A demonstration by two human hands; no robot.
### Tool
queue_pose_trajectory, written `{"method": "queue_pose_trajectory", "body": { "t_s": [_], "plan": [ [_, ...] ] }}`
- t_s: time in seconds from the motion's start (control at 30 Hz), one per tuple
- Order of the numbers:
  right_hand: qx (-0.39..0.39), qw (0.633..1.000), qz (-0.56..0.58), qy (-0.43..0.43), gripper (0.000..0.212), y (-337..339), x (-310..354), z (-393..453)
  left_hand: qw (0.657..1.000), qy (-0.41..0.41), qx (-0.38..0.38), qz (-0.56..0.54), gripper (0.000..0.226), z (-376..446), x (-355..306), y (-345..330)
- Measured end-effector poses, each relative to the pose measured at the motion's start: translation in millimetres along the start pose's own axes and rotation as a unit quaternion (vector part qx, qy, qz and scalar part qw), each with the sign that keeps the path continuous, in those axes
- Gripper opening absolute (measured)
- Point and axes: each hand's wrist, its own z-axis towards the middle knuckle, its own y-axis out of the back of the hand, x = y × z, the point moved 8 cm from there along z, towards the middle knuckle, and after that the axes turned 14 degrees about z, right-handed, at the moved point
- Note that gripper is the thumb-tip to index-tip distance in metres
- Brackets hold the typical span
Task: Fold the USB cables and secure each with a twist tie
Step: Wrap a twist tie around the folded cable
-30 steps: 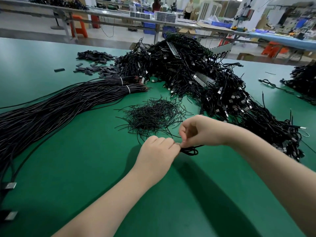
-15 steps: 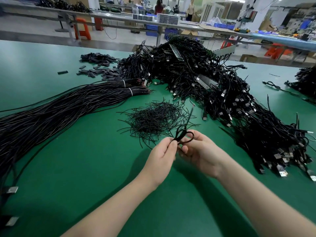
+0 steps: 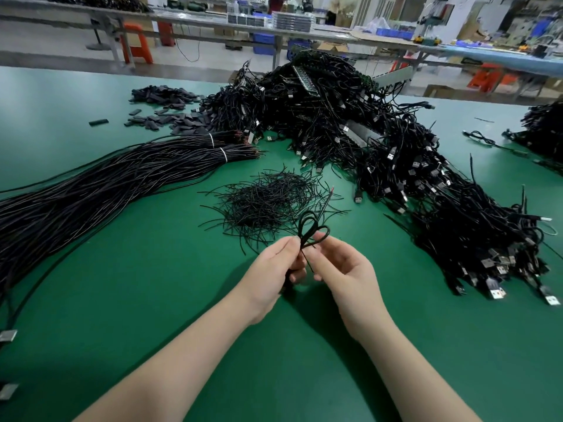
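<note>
Above the green surface [image 3: 152,300], the left hand [image 3: 271,269] and right hand [image 3: 344,269] both pinched one looped thin black USB cable [image 3: 310,229], its tie seemingly unfinished, while long straight black cable bundles [image 3: 106,190] awaited folding.

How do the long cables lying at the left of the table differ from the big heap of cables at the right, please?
The long cables lie stretched out roughly parallel, while the big heap is a tangled mound. The long cables are gathered near one end by white bands; no such bands show on the heap. Many silver USB plugs show across the heap; only a few show at the long cables' near end. Both are black and lie on the green table.
</note>
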Motion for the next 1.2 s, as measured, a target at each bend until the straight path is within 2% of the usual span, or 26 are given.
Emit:
{"method": "queue_pose_trajectory", "body": {
  "t_s": [0.1,0.2,0.33,0.4,0.47,0.53,0.6,0.67,0.73,0.8,0.87,0.93,1.03,1.1,1.2],
  "plan": [
    [0.053,0.998,-0.035,-0.016,0.021,-7.6,2.9,-2.7,0.999,0.019,0.025,-0.017,0.035,-0.2,4.0,-1.2],
    [0.077,0.992,-0.103,0.015,0.005,-9.3,11.6,-5.0,0.998,0.018,0.057,0.006,0.026,0.5,6.0,-0.7],
    [0.043,0.986,-0.156,0.041,0.019,-3.5,22.3,-4.0,0.997,0.005,0.069,-0.028,0.032,2.3,2.6,-1.2],
    [0.031,0.990,-0.136,0.030,0.023,-1.1,22.1,-4.1,0.996,0.011,0.078,-0.039,0.025,1.7,1.2,-3.4],
    [0.017,0.995,-0.102,0.004,0.022,2.4,17.5,-3.7,0.997,0.013,0.078,-0.008,0.029,0.3,-0.6,-4.1],
    [-0.001,0.996,-0.092,-0.015,0.019,5.5,14.5,-3.3,0.994,-0.003,0.045,0.100,0.035,-0.2,-4.5,0.7],
    [-0.022,0.996,-0.090,-0.016,0.014,9.3,14.1,-2.8,0.962,-0.048,-0.010,0.270,0.032,-2.2,-12.1,6.5],
    [-0.038,0.993,-0.111,-0.006,0.011,13.2,16.4,-2.7,0.932,-0.079,-0.041,0.351,0.018,-4.9,-15.6,6.3],
    [-0.040,0.990,-0.134,0.006,0.009,14.8,19.0,-3.0,0.919,-0.116,-0.066,0.371,0.014,-7.6,-18.3,5.4],
    [-0.039,0.989,-0.141,0.012,0.009,15.3,21.0,-3.1,0.894,-0.166,-0.106,0.403,0.018,-11.7,-27.4,7.4],
    [-0.043,0.991,-0.129,0.013,0.008,15.9,22.4,-3.0,0.884,-0.193,-0.121,0.409,0.022,-12.5,-32.4,9.7],
    [-0.043,0.993,-0.111,0.014,0.009,15.6,23.7,-2.9,0.887,-0.195,-0.112,0.404,0.025,-12.8,-32.1,8.4],
    [-0.035,0.991,-0.126,0.023,0.017,13.5,27.6,-4.1,0.915,-0.199,-0.101,0.335,0.008,-13.4,-34.6,4.9],
    [-0.021,0.993,-0.119,0.014,0.014,10.2,27.6,-5.3,0.924,-0.198,-0.110,0.309,0.014,-14.6,-37.0,7.4],
    [0.010,0.996,-0.081,-0.023,0.003,5.3,22.1,-6.4,0.906,-0.197,-0.139,0.349,0.028,-13.7,-36.5,14.5]
  ]
}}
